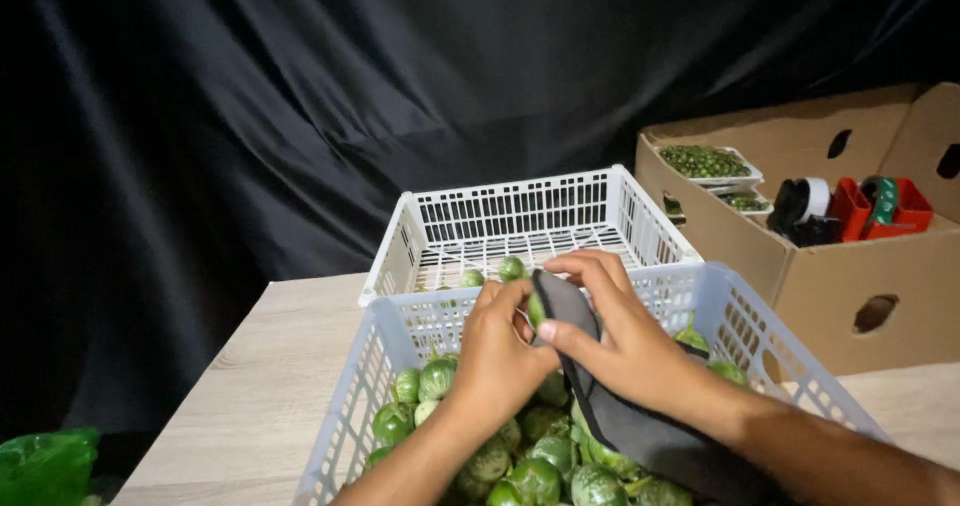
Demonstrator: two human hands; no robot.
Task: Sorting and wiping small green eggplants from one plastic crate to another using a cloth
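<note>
Over the near basket (352,406) of round green eggplants (437,378), the left hand (497,351) pinches one small eggplant (536,309) while the right hand (620,336) grips a dark cloth (600,406) against it (a second white basket (430,228) sits just behind).

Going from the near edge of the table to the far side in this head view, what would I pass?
Near basket full of round green vegetables → both hands, left hand and right hand, holding a dark cloth → far white basket, nearly bare → black curtain.

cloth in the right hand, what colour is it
Dark grey cloth, seen in the head view.
</note>
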